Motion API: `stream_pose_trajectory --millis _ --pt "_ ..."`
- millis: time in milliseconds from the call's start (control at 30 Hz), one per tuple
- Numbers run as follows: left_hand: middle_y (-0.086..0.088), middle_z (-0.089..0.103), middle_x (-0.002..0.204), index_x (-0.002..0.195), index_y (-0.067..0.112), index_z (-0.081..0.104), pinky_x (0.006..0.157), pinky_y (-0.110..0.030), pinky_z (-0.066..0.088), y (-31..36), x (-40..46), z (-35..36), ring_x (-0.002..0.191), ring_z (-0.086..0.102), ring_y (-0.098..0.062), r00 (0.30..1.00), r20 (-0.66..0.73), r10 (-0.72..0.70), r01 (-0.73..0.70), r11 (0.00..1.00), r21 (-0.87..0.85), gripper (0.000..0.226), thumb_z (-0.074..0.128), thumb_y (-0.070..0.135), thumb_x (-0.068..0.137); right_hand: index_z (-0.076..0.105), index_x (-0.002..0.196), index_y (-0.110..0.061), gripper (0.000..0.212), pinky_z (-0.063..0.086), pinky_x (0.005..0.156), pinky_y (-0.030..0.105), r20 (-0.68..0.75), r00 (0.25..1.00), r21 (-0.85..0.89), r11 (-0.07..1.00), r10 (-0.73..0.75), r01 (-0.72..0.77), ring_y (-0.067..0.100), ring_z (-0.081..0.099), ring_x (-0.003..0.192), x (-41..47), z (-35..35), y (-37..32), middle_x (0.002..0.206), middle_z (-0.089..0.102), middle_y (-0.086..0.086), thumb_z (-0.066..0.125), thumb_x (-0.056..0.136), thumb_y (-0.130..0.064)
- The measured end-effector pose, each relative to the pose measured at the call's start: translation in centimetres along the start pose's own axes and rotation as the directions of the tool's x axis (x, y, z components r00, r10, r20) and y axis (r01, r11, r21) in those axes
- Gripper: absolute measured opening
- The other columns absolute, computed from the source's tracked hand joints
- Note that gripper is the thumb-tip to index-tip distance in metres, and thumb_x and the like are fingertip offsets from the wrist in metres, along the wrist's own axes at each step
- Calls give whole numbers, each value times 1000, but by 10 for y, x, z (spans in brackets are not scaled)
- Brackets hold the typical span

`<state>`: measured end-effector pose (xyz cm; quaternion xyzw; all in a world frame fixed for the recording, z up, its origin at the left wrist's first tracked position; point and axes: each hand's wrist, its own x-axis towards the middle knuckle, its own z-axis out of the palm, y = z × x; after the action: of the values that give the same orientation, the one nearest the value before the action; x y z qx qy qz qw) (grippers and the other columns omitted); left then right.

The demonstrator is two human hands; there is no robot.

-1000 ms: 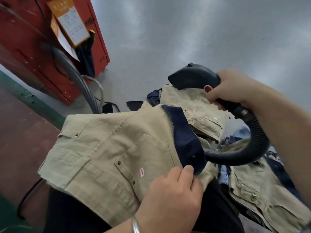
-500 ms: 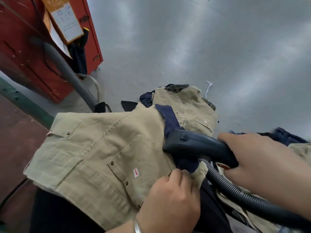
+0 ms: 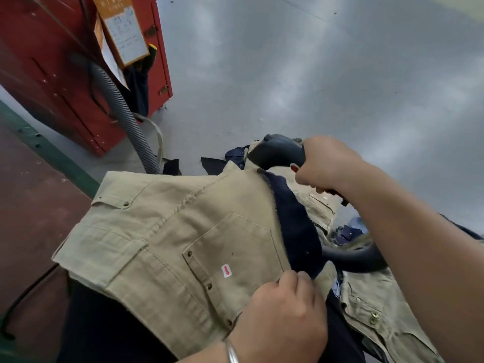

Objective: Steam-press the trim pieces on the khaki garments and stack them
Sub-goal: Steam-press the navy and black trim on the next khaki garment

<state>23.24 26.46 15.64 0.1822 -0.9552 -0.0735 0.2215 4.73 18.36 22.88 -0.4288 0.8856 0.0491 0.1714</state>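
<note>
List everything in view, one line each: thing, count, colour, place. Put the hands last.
khaki garment: one, tan, spread across the lap, centre.
navy trim: one, dark blue strip along the garment's right edge.
arrow sticker: one, white with red arrow, on the pocket.
steamer head: one, black, at the trim's far end.
steamer hose: one, black, looping right of the trim.
garment pile: several, khaki and blue, lower right.
grey hose: one, by the cabinet.
red cabinet: one, upper left.
clipboard: one, orange, on the cabinet.
left hand: pinches the trim's near end.
right hand: grips the steamer handle.
</note>
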Motion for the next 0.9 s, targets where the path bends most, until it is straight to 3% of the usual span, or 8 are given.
stream_pose_trajectory --millis 67,200,333,433,533,667,767,900 --pt "0 59 55 50 19 62 36 -20 27 0 -1 2 44 48 -16 1000 9 -22 22 1000 -2 22 53 7 67 58 96 -5 10 35 30 16 -4 1000 129 991 29 -28 14 53 34 6 -6 7 61 61 9 58 86 -6" --pt "1 64 60 53 20 67 36 -19 33 0 0 6 46 53 -16 999 5 -50 50 999 -4 29 50 8 73 59 82 -13 13 52 41 35 -29 998 319 946 -49 56 18 59 37 -25 -34 32 52 65 9 67 75 -6" --pt "0 66 62 55 19 68 37 -21 27 0 2 5 46 53 -15 999 15 -36 36 999 7 21 55 11 70 58 74 -24 23 49 44 37 -14 993 127 985 -119 120 8 58 41 -85 -39 54 53 63 -13 75 57 -26" --pt "-3 69 67 59 17 71 37 -20 29 0 2 6 48 56 -15 1000 0 -27 27 1000 13 23 54 11 73 52 90 -49 47 46 46 35 124 985 69 991 -123 115 3 60 56 -111 -26 62 64 62 -27 57 45 -38" --pt "-5 70 68 61 17 72 38 -19 30 0 3 6 49 56 -16 1000 -3 -1 1 1000 -17 21 56 10 72 55 82 -40 26 42 45 21 260 963 -31 996 -74 85 -7 58 58 -111 -11 64 71 53 -46 64 58 -37" --pt "-5 70 68 57 18 71 37 -18 34 -1 0 6 49 57 -15 999 35 39 -37 998 -47 9 65 13 63 59 77 -25 14 43 37 20 240 967 149 988 -84 49 5 56 35 -92 -5 63 53 65 -17 69 70 -19" --pt "-4 69 66 57 18 70 36 -18 35 -3 -1 7 48 55 -15 998 40 42 -40 998 -56 6 68 14 61 58 77 -15 12 49 41 35 229 969 266 963 -96 32 23 60 37 -71 -6 56 47 64 6 67 70 -10" --pt "-2 65 61 55 18 68 36 -18 34 -3 -1 6 47 53 -15 999 30 42 -41 999 -30 15 59 11 65 57 77 -3 13 49 46 34 231 972 342 939 -36 -47 25 55 40 -31 -3 48 48 61 14 62 66 3"
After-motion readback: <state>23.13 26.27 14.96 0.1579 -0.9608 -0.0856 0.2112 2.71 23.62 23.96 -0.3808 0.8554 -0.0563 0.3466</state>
